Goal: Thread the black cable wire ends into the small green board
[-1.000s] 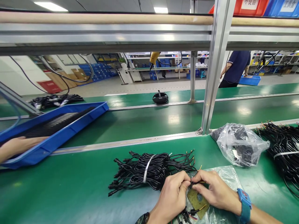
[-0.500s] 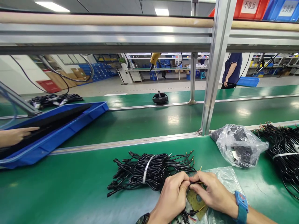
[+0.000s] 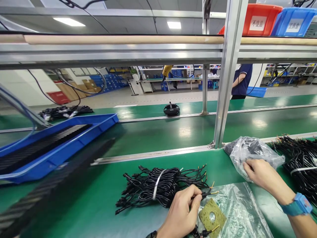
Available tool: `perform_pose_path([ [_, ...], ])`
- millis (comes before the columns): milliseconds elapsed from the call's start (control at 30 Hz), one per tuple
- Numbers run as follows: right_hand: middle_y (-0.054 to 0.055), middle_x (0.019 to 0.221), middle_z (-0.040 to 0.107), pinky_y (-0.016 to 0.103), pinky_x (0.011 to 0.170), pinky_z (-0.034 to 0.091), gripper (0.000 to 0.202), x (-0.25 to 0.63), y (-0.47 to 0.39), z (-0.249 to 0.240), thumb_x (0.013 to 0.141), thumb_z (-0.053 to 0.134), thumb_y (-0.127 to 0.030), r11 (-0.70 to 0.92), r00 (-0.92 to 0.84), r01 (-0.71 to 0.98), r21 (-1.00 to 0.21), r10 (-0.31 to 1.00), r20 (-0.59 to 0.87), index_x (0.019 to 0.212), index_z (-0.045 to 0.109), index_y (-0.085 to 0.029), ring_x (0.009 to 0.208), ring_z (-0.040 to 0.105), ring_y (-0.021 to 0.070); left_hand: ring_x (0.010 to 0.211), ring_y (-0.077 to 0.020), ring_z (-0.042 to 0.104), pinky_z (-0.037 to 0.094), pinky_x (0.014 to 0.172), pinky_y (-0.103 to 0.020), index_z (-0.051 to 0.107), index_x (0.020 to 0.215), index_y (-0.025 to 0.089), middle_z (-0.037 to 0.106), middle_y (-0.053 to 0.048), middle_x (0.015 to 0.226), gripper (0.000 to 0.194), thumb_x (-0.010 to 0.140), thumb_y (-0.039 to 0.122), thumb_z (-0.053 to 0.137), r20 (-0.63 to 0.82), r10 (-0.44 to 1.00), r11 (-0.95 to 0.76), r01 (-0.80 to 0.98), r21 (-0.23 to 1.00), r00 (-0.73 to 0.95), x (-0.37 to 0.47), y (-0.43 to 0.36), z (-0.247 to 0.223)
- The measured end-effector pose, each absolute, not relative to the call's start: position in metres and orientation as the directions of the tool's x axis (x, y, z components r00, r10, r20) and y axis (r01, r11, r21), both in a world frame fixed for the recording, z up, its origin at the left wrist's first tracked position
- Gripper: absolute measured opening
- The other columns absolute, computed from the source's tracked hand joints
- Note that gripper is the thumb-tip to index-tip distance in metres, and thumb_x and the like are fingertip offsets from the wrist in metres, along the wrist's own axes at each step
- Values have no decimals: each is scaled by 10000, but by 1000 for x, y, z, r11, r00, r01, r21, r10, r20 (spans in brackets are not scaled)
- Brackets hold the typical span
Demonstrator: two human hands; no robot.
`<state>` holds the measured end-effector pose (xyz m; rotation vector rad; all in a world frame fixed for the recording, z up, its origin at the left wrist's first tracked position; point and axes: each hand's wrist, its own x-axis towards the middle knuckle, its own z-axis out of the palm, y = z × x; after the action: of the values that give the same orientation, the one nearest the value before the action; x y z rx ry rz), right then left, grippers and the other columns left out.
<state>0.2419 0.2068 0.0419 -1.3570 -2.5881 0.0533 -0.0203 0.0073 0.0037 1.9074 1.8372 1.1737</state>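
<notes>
Head view: my left hand (image 3: 179,215) is pinching a black wire end (image 3: 206,194) beside the cable bundle (image 3: 160,186), steadying it over the sponge (image 3: 211,217); my right hand (image 3: 260,172) is gripping the plastic bag (image 3: 250,152), far right, fingers curled to reach its contents.

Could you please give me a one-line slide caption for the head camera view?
Left hand pinches a black cable end beside the tied cable bundle, while the right hand touches the clear plastic bag.

Black cable bundle (image 3: 160,185), green belt (image 3: 86,198), seemingly yellowish-green sponge (image 3: 212,216).
</notes>
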Motion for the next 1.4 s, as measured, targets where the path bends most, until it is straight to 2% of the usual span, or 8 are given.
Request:
perform_pose_path([
  [167,137,860,745,311,660,439,245,248,221,21,972,517,-80,438,-440,898,44,896,62,832,704,-156,818,734,288,549,-105,468,314,500,-213,574,786,192,524,26,643,256,1003,255,453,363,924,-177,706,686,-121,-25,8,2],
  [467,138,935,715,314,648,436,109,241,224,11,964,627,-162,474,-477,879,53,878,38,876,689,-144,866,735,312,496,-93,318,245,499,-243,542,738,190,351,70,563,232,960,206,475,259,965,-176,618,766,-45,-31,5,24],
  [767,154,958,704,304,646,459,98,238,223,14,973,584,-124,413,-417,908,61,906,70,941,676,-126,805,746,284,631,-148,477,349,627,-292,227,568,192,449,15,580,469,867,109,578,187,943,-332,788,519,275,-35,-8,49],
  [900,127,891,719,288,670,488,128,236,222,14,961,637,-204,418,-420,907,40,904,83,857,690,-152,800,746,271,693,-163,554,362,609,-295,424,607,190,555,0,710,393,917,189,665,200,970,-210,887,411,137,-17,-3,26],
  [1000,131,842,726,301,675,510,202,238,222,17,991,600,-259,423,-424,905,34,899,109,849,701,-156,785,745,285,808,-166,647,448,676,-286,630,930,193,635,-17,986,77,927,117,644,172,985,-89,910,405,20,-6,0,10],
  [1100,126,842,737,305,702,528,187,239,223,20,992,538,-177,453,-453,891,34,880,140,945,717,-150,802,746,285,939,-182,686,492,765,-292,622,1199,225,652,-13,1113,293,946,79,598,152,988,-38,918,395,-25,-3,3,1],
  [1233,120,971,746,272,796,532,354,237,226,21,870,473,38,528,-526,848,39,833,174,1060,712,-141,893,739,251,963,-204,671,484,746,-307,669,1096,237,681,5,1014,254,961,51,561,93,995,4,943,332,-37,-3,6,0],
  [1400,146,1137,703,295,801,541,389,234,229,15,867,459,42,554,-554,831,50,814,175,1150,667,-128,893,735,253,957,-236,623,457,713,-337,673,980,214,658,-15,973,178,992,84,552,17,1000,14,964,265,-19,1,4,8],
])
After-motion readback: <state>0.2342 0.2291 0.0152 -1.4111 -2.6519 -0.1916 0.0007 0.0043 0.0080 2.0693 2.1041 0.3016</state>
